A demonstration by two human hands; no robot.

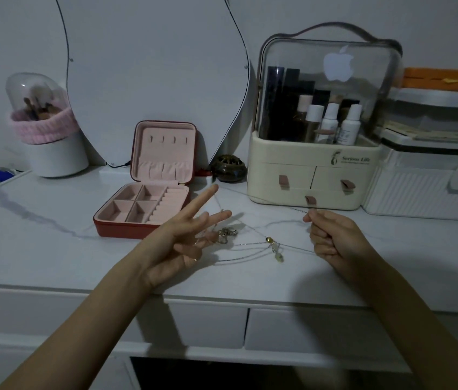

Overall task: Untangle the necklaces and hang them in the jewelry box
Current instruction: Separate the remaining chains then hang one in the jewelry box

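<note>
Thin silver necklaces (253, 250) are stretched in a tangle between my hands above the white marble tabletop (39, 235). A gold bead and small pendants (274, 249) hang at the crossing. My left hand (188, 237) has two fingers stretched out with a chain running over them, and its lower fingers are curled on a gold pendant cluster (226, 233). My right hand (332, 237) is a fist that pinches a chain end between thumb and forefinger. The red jewelry box (126, 229) stands open behind my left hand, with pink lining and hooks in its raised lid.
A cream cosmetics organizer (315, 175) with a clear cover stands at the back right, white ribbed boxes (419, 192) beside it. A curved mirror (151, 66) leans on the wall. A brush holder (53, 153) stands back left, a dark round pot (228, 168) behind the box.
</note>
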